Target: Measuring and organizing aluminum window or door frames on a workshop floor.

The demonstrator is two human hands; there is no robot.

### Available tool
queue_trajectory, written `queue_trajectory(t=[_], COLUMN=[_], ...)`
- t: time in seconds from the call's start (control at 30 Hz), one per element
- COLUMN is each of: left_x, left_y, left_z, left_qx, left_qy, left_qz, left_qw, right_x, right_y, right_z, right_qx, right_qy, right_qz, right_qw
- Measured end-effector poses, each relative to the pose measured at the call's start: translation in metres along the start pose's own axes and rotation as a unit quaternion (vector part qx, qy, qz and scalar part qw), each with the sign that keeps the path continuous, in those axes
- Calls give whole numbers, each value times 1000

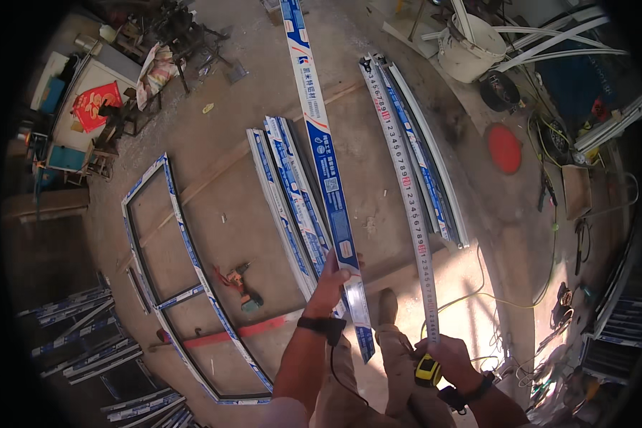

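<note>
One long, narrow profile [328, 171], covered with blue and white film, runs from the upper middle of the frame to the lower middle. The left grip [326, 289] pinches it near its lower end, the thumb lying on top. One yellow and black tape measure [428, 370] is at lower right, clasped in the right grip [446, 358]; its white blade [410, 207] stretches upward, beside several profiles [416, 146] on the floor [367, 185]. Further out I count one wrapped frame [180, 297] at left, one drill [245, 289] just beside it, and one white bucket [471, 48] at upper right.
</note>
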State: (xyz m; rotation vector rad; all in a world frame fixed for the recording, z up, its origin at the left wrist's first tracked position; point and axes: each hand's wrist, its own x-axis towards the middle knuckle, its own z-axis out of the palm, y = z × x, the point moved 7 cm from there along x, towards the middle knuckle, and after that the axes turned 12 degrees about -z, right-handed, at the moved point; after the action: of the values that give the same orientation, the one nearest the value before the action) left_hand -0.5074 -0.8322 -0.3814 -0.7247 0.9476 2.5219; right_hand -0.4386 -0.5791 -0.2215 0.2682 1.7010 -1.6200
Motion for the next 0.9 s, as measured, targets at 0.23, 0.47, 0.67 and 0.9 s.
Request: queue_trajectory(t=[0.23, 0.47, 0.67, 0.9], left_x=[62, -20, -40, -85], left_y=[128, 94, 126, 113], left_z=[103, 112, 145, 164], left_qx=[174, 140, 265, 320], left_qy=[13, -20, 18, 17], left_qz=[88, 56, 138, 177], left_qw=[981, 988, 954, 930], right_x=[-15, -31, -38, -46], right_y=[-64, -162, -212, -234], right_z=[16, 38, 57, 72], right_qx=[73, 131, 78, 61], right_qy=[31, 2, -37, -32], right_qz=[-71, -159, -229, -291], right_qw=[994, 979, 970, 954])
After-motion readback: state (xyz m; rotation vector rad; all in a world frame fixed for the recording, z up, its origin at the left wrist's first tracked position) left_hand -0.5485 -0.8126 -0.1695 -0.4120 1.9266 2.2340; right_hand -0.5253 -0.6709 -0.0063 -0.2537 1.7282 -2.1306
